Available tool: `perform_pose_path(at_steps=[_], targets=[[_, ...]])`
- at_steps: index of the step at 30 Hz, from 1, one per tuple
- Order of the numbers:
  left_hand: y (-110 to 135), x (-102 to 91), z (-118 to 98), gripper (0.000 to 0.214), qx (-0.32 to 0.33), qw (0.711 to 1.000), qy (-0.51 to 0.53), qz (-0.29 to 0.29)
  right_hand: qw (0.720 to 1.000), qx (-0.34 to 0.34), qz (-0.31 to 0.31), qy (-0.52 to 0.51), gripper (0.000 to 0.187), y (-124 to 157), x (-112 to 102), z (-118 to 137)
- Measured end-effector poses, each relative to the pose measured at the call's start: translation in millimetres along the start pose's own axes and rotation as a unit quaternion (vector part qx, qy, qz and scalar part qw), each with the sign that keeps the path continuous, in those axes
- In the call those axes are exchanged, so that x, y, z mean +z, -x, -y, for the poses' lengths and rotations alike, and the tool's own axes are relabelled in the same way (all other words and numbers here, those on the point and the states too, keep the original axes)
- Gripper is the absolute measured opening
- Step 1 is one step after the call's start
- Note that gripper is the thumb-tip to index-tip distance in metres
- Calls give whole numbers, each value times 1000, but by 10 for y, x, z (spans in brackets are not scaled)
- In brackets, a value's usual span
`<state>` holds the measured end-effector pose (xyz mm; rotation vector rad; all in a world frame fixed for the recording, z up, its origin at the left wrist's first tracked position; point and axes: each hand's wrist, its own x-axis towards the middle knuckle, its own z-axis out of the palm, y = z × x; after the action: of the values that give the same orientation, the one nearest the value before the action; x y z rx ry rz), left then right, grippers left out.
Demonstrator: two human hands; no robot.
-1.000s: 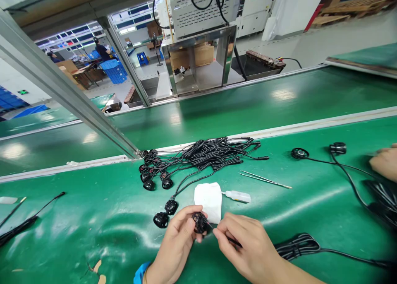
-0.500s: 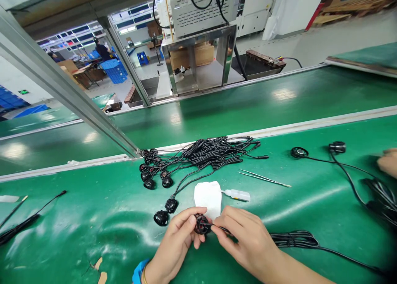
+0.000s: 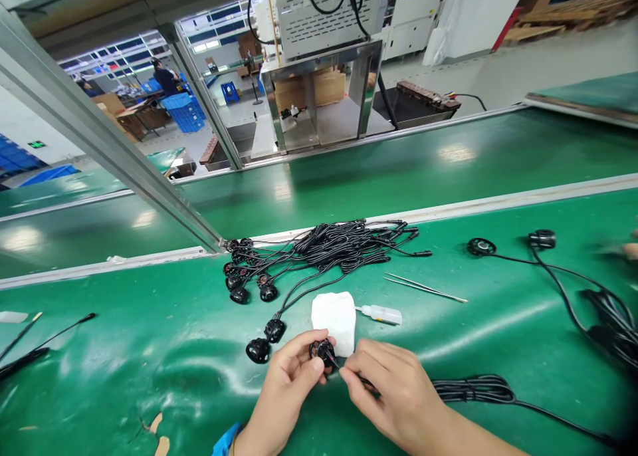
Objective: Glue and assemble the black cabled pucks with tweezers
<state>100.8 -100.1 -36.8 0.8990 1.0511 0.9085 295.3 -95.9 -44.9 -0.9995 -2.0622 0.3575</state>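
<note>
My left hand (image 3: 284, 386) is closed around a small round black housing (image 3: 321, 351), its thumb on the near side. Some reddish parts show inside the housing's open face. Just to the right, my right hand (image 3: 399, 383) pinches the thin black cable close to where it meets the housing. That cable seems to run under my right hand toward a tied coil of black cable (image 3: 471, 388); the link is hidden. Beyond my fingers lies a folded white cloth (image 3: 333, 313), with a small clear dropper bottle (image 3: 383, 314) at its right edge.
Behind lies a heap of black cables (image 3: 339, 243) with round housings at the left end. Tweezers (image 3: 426, 288) rest right of it. A co-worker's blurred hand (image 3: 631, 250) is at the right edge, near more cabled housings (image 3: 542, 238). A metal post (image 3: 164, 183) stands left.
The housing has tilted in my left hand and my left thumb sits lower on it. My right hand has shifted slightly down. At the right edge, the co-worker's hand has moved mostly out of view.
</note>
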Motion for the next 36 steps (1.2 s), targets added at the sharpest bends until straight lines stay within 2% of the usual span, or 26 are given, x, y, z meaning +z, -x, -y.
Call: perform_pose_path(at_steps=[7,13,16,21,28,36], targets=[[-16,17,-1,33,6,999,-31,3,1000,3,-4,22,19,-4,47,26],[-20,27,23,33,1,999,-46,-18,1000,0,3,20,22,9,59,39],[-24,38,-9,32,2,1000,-26,-13,1000,3,8,15,22,11,59,36],[-23,37,-55,31,-33,998,56,2,1000,9,19,11,19,2,53,12],[-13,22,-11,30,-18,1000,6,0,999,3,30,16,20,-6,66,26],[-24,26,16,23,-24,999,27,9,999,-3,33,20,23,-1,85,57]])
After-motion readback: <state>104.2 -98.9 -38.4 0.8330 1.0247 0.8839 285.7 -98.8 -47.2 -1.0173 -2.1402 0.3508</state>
